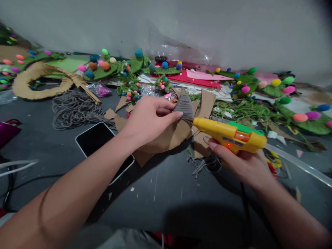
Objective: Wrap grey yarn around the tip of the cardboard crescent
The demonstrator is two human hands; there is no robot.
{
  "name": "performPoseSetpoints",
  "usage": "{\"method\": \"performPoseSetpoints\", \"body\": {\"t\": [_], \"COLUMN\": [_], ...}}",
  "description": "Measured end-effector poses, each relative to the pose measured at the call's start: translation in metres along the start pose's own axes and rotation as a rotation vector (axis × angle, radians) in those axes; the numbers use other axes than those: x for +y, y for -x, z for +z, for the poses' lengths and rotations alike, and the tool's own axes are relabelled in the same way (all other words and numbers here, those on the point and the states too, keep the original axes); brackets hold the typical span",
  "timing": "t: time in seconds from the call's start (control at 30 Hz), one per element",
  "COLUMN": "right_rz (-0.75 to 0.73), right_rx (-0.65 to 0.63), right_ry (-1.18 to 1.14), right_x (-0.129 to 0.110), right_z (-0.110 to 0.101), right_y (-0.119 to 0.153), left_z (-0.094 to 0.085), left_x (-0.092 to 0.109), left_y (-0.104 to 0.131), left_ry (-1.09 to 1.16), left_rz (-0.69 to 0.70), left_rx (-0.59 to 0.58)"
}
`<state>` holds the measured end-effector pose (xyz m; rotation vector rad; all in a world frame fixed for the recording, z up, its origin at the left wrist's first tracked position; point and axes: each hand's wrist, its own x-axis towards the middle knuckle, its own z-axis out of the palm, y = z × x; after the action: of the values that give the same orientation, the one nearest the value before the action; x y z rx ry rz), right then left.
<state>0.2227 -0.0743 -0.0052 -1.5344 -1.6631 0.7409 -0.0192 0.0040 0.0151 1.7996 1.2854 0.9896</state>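
Note:
Between the thumb and fingers of my left hand point(149, 119) is a cardboard cutout point(166, 140), its pointed upper part wrapped in grey yarn point(184, 106). My right hand point(243, 162) is closed around a yellow and green hot glue gun point(220, 131) with a red light lit. The gun's nozzle is at the right edge of the wrapped part; whether it touches cannot be made out. A clear glue stick point(298, 164) sticks out of the gun's back. Loose cardboard scraps point(206, 103) lie beneath and behind the cutout.
A smartphone point(95, 140) lies under my left forearm. Behind it are a heap of grey yarn point(77, 109) and a tan wrapped ring point(23, 83). Green pieces with coloured pompoms point(105, 67) line the back by the wall. A black cable point(245, 200) hangs below my right hand.

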Motion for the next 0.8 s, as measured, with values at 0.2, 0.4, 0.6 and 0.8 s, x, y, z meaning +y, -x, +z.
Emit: {"method": "performPoseSetpoints", "body": {"t": [0.2,0.4,0.6,0.8], "right_rz": [0.009,0.034,0.010,-0.034], "right_rx": [-0.005,-0.019,-0.031,-0.032], "right_ry": [0.051,0.090,0.081,0.083], "right_x": [0.0000,0.0054,0.0020,-0.0024], "right_z": [0.0005,-0.0017,-0.0014,-0.0011], "right_y": [-0.0013,0.0007,-0.0007,-0.0025], "left_z": [0.0004,0.0001,-0.0016,-0.0028], "left_x": [-0.0004,-0.0009,0.0014,-0.0019], "left_y": [0.0000,-0.0004,-0.0002,-0.0021], "left_ry": [0.003,0.006,0.016,0.009], "left_rz": [0.020,0.020,0.001,-0.020], "left_rx": [-0.018,-0.030,-0.013,-0.001]}}
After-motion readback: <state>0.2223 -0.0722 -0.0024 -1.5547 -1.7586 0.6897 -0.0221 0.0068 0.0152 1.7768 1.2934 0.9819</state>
